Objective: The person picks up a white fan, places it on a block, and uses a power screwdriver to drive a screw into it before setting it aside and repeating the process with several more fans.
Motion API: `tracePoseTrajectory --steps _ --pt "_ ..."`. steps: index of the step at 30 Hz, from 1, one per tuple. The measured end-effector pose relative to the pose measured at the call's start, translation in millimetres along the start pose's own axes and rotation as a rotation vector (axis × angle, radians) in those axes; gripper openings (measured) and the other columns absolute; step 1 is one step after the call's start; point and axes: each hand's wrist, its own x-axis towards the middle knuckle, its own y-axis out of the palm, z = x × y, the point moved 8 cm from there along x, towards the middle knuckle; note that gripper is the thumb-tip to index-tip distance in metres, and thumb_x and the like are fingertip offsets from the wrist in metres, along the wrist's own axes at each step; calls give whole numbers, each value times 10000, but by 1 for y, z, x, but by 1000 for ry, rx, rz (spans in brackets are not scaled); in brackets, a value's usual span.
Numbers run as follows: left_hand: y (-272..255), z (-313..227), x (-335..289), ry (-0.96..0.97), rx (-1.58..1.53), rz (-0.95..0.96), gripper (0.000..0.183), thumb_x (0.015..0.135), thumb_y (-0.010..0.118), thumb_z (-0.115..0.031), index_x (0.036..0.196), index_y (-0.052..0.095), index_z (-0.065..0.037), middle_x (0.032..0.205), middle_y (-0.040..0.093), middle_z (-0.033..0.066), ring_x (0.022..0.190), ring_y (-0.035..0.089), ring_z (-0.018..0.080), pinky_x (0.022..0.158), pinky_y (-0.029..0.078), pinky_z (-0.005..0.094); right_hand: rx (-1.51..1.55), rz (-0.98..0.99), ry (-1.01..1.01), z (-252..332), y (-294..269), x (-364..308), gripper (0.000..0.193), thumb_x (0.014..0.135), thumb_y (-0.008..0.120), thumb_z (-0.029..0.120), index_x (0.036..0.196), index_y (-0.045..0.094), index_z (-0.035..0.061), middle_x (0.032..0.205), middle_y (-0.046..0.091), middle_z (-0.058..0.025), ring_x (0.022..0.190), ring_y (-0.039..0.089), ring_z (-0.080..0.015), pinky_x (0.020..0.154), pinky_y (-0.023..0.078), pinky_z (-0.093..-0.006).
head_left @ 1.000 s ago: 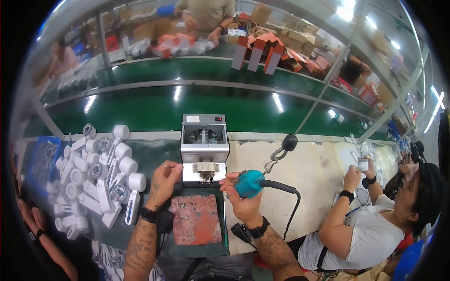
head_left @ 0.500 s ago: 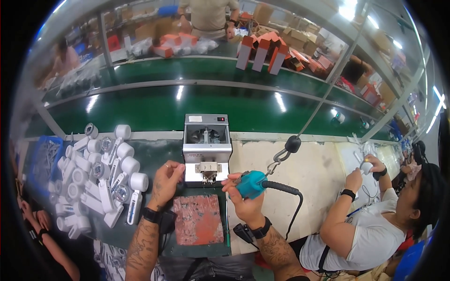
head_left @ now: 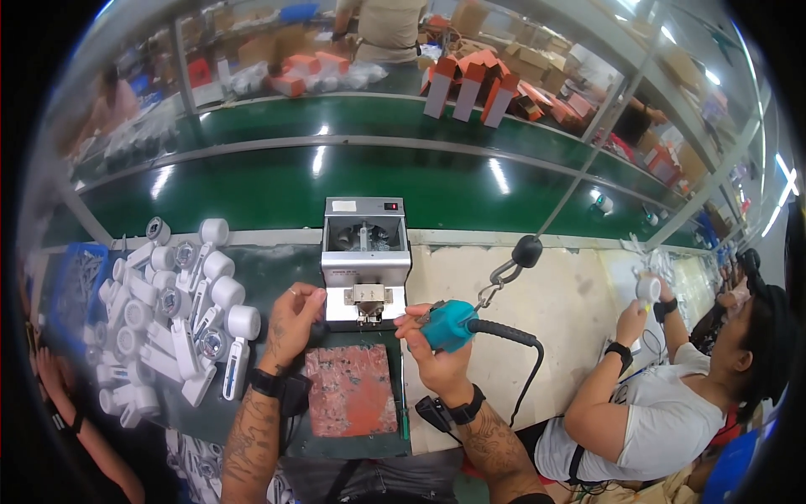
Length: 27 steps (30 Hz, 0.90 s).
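A silver screw feeder [head_left: 366, 252] stands at the bench's middle, loose screws in its open hopper. My right hand [head_left: 438, 357] is wrapped round a teal electric screwdriver [head_left: 451, 326], whose black cord loops down to the right. Its tip end points toward the feeder's front outlet and is partly covered by my fingers. At the feeder's left front edge is my left hand [head_left: 294, 329], thumb and fingertips pressed together; whether anything small is between them is hidden. A worn red pad [head_left: 351, 391] lies between my forearms.
White handheld-fan-like parts [head_left: 180, 315] are heaped on the left, beside a blue basket [head_left: 77, 290]. A hook and cable [head_left: 504, 273] suspend the screwdriver. A green-handled screwdriver [head_left: 405, 420] lies beside the pad. At right, a co-worker [head_left: 646, 412] holds a white part. Behind runs a green conveyor [head_left: 277, 189].
The whole view has shifted slightly. My hands keep nearly the same places at the feeder. The co-worker at right has raised the white part, and the person across the conveyor has moved.
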Motion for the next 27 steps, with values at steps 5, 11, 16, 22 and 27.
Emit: tracePoseTrajectory --steps 5,11,16,22,27 --pt "0 6 0 -13 -18 -9 197 1009 588 -183 955 619 4 756 577 -12 670 513 61 633 421 213 -3 3 1 -2 -2 0 282 938 660 104 1156 566 -48 869 686 -125 894 687 -216 828 546 -368" --pt "0 4 0 -12 -7 -7 200 1009 587 -184 952 619 5 749 575 -13 666 512 59 634 422 212 3 5 29 1 0 0 290 938 663 104 1163 561 -48 865 684 -124 897 687 -215 835 545 -368" --pt "1 3 -1 -4 8 -7 200 1009 587 -183 956 622 6 746 574 -13 665 511 59 635 423 210 -8 10 16 0 -2 1 300 939 663 112 1166 556 -53 866 682 -122 908 684 -220 841 544 -371" --pt "1 2 -1 -5 7 -18 202 1008 590 -184 959 624 9 745 574 -12 663 507 59 634 419 211 0 4 25 1 -2 0 302 936 668 111 1164 556 -52 863 682 -117 916 681 -226 844 541 -375" --pt "0 -1 -1 17 16 -14 202 1007 591 -184 957 627 8 744 575 -10 664 506 59 633 417 212 17 3 7 -1 0 0 304 934 676 115 1164 559 -46 863 683 -117 910 680 -221 841 539 -370"
